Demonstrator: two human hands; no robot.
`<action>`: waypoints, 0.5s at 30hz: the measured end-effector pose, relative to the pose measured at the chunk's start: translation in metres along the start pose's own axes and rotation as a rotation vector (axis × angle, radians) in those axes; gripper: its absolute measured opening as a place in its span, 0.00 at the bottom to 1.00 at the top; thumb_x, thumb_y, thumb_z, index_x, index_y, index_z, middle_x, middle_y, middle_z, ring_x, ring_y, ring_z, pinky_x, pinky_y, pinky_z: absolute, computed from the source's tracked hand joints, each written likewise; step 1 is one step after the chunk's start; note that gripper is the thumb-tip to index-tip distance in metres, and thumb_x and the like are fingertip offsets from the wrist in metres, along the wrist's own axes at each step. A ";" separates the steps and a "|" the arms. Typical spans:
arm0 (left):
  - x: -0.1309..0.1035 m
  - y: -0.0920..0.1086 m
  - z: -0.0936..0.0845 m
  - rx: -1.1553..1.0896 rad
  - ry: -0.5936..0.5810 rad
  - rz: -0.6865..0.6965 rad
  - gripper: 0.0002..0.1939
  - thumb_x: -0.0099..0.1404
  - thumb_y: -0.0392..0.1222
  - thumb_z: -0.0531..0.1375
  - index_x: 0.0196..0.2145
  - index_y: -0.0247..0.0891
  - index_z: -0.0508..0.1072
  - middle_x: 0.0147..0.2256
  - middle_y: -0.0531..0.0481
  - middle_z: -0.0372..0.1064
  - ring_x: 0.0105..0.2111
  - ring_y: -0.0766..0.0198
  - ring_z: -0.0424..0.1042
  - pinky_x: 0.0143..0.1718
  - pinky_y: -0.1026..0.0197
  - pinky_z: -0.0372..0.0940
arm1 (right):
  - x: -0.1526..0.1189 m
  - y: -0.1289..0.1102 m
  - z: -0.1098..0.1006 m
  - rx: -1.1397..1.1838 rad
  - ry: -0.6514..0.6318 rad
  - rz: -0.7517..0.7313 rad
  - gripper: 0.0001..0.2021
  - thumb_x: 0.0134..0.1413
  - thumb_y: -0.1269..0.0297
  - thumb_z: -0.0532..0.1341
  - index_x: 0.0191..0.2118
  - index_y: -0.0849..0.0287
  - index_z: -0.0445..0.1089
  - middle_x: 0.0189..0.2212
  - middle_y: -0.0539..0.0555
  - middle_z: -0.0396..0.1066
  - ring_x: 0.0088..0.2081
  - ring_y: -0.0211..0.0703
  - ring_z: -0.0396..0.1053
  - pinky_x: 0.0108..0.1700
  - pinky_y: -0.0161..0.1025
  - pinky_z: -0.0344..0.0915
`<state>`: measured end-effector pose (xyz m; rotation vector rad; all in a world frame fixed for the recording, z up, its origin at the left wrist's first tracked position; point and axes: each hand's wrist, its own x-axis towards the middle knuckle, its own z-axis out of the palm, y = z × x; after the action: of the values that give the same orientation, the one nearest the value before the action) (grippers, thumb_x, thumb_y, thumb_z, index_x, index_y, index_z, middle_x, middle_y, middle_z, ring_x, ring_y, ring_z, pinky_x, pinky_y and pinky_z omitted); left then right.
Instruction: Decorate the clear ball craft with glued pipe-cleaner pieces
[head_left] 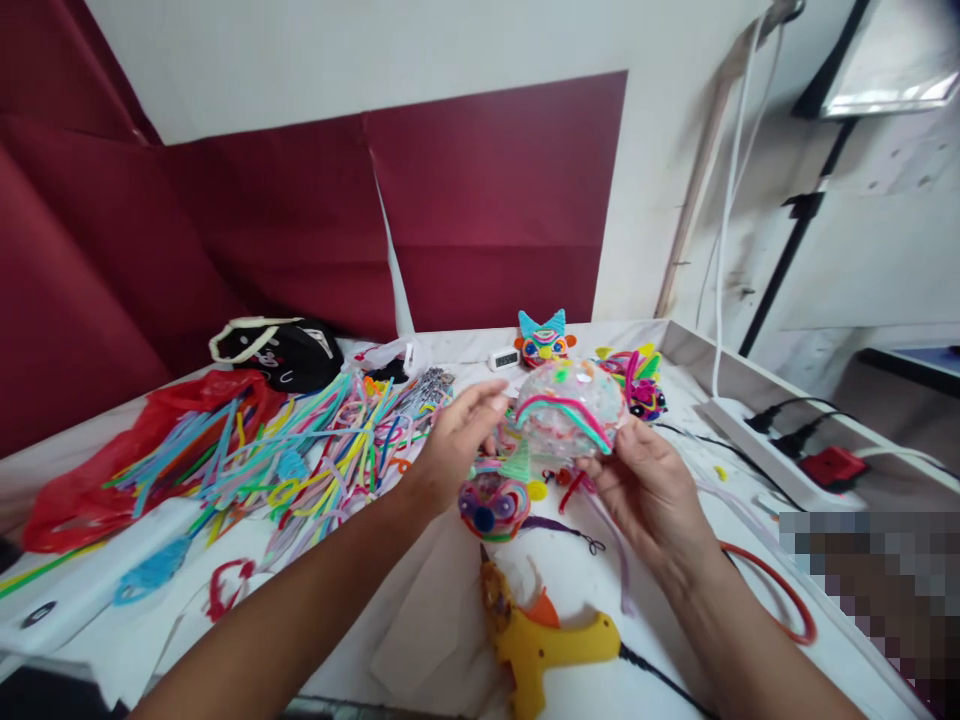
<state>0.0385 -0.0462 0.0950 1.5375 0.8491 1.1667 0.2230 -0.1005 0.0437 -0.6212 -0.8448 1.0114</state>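
Observation:
A clear rounded plastic shell point(570, 415) with pink, red and green pipe-cleaner strips on it is raised above the table. My right hand point(649, 485) grips its lower right edge between thumb and fingers. At its left side is my left hand point(457, 440), fingers apart; whether the fingertips touch the shell is unclear. Below the shell sits a colourful pipe-cleaner head point(495, 500) with purple eyes and a blue nose. A yellow glue gun point(544, 645) lies in front, nozzle pointing away from me.
Many loose pipe cleaners point(322, 460) and a red plastic bag point(82, 490) cover the left. Finished heads point(547, 345) stand at the back beside a small digital clock point(504, 360). A power strip point(780, 460) with cables runs along the right edge.

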 end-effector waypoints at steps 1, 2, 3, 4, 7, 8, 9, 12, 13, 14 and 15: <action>-0.001 -0.002 0.000 -0.130 -0.062 -0.098 0.20 0.60 0.50 0.63 0.46 0.36 0.74 0.36 0.46 0.73 0.28 0.66 0.70 0.25 0.65 0.64 | 0.001 0.000 -0.002 -0.001 -0.016 0.018 0.11 0.50 0.55 0.69 0.31 0.56 0.72 0.33 0.52 0.76 0.29 0.38 0.71 0.30 0.35 0.74; -0.002 -0.003 0.000 -0.253 -0.112 -0.179 0.19 0.58 0.50 0.65 0.44 0.36 0.74 0.34 0.46 0.73 0.29 0.64 0.71 0.24 0.66 0.64 | 0.002 0.001 -0.003 -0.001 -0.028 0.029 0.11 0.50 0.54 0.68 0.32 0.56 0.72 0.34 0.52 0.76 0.29 0.38 0.71 0.29 0.35 0.74; -0.003 -0.003 0.001 -0.358 -0.145 -0.240 0.19 0.57 0.49 0.66 0.43 0.36 0.74 0.32 0.47 0.73 0.30 0.63 0.73 0.23 0.66 0.63 | 0.003 0.002 -0.005 0.000 -0.035 0.036 0.11 0.50 0.54 0.68 0.33 0.56 0.73 0.34 0.52 0.76 0.28 0.38 0.71 0.29 0.34 0.73; -0.005 -0.003 0.001 -0.441 -0.167 -0.282 0.18 0.56 0.47 0.68 0.42 0.37 0.74 0.31 0.48 0.73 0.30 0.63 0.74 0.22 0.67 0.63 | 0.005 0.004 -0.006 0.002 -0.039 0.040 0.11 0.50 0.54 0.68 0.34 0.55 0.74 0.33 0.52 0.76 0.27 0.38 0.70 0.28 0.34 0.73; -0.008 0.000 0.003 -0.553 -0.233 -0.345 0.14 0.56 0.44 0.69 0.37 0.35 0.75 0.28 0.49 0.73 0.26 0.66 0.74 0.20 0.70 0.62 | 0.008 0.008 -0.009 0.019 -0.049 0.055 0.12 0.48 0.54 0.69 0.34 0.56 0.75 0.29 0.51 0.75 0.25 0.37 0.69 0.25 0.34 0.70; -0.008 0.001 0.004 -0.567 -0.257 -0.347 0.13 0.56 0.43 0.69 0.36 0.35 0.75 0.28 0.48 0.73 0.25 0.67 0.73 0.20 0.71 0.62 | 0.009 0.009 -0.009 0.022 -0.054 0.060 0.12 0.48 0.54 0.70 0.33 0.56 0.75 0.28 0.51 0.75 0.24 0.37 0.68 0.24 0.33 0.70; -0.009 0.003 0.006 -0.580 -0.275 -0.339 0.12 0.56 0.43 0.69 0.35 0.34 0.75 0.27 0.49 0.73 0.24 0.68 0.73 0.20 0.71 0.62 | 0.009 0.010 -0.010 0.016 -0.057 0.068 0.12 0.48 0.53 0.69 0.31 0.56 0.74 0.27 0.50 0.74 0.23 0.37 0.67 0.24 0.34 0.69; -0.010 0.007 0.011 -0.608 -0.244 -0.252 0.13 0.54 0.41 0.70 0.36 0.33 0.76 0.27 0.50 0.74 0.25 0.70 0.72 0.24 0.71 0.65 | 0.008 0.011 -0.010 -0.112 -0.005 0.057 0.14 0.51 0.50 0.68 0.32 0.57 0.74 0.25 0.50 0.73 0.22 0.36 0.67 0.24 0.35 0.69; -0.011 0.008 0.014 -0.610 -0.210 -0.211 0.13 0.53 0.40 0.71 0.35 0.33 0.76 0.27 0.50 0.75 0.25 0.70 0.72 0.26 0.70 0.67 | 0.007 0.010 -0.009 -0.204 0.048 0.005 0.14 0.52 0.51 0.67 0.35 0.57 0.74 0.27 0.50 0.74 0.24 0.37 0.68 0.26 0.36 0.70; -0.012 0.010 0.016 -0.607 -0.172 -0.173 0.13 0.53 0.39 0.71 0.35 0.33 0.76 0.28 0.50 0.76 0.26 0.69 0.73 0.28 0.69 0.68 | 0.005 0.008 -0.008 -0.317 0.105 -0.081 0.14 0.52 0.52 0.67 0.39 0.57 0.74 0.30 0.51 0.75 0.28 0.39 0.71 0.30 0.37 0.71; -0.013 0.011 0.019 -0.598 -0.139 -0.141 0.12 0.53 0.39 0.71 0.35 0.33 0.76 0.28 0.50 0.76 0.26 0.68 0.74 0.30 0.68 0.69 | 0.002 0.005 -0.006 -0.444 0.149 -0.200 0.14 0.53 0.54 0.67 0.42 0.57 0.74 0.34 0.53 0.75 0.32 0.41 0.73 0.34 0.39 0.72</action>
<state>0.0523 -0.0669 0.1016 1.0329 0.4470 1.0702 0.2260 -0.0970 0.0371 -0.9550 -0.9852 0.5885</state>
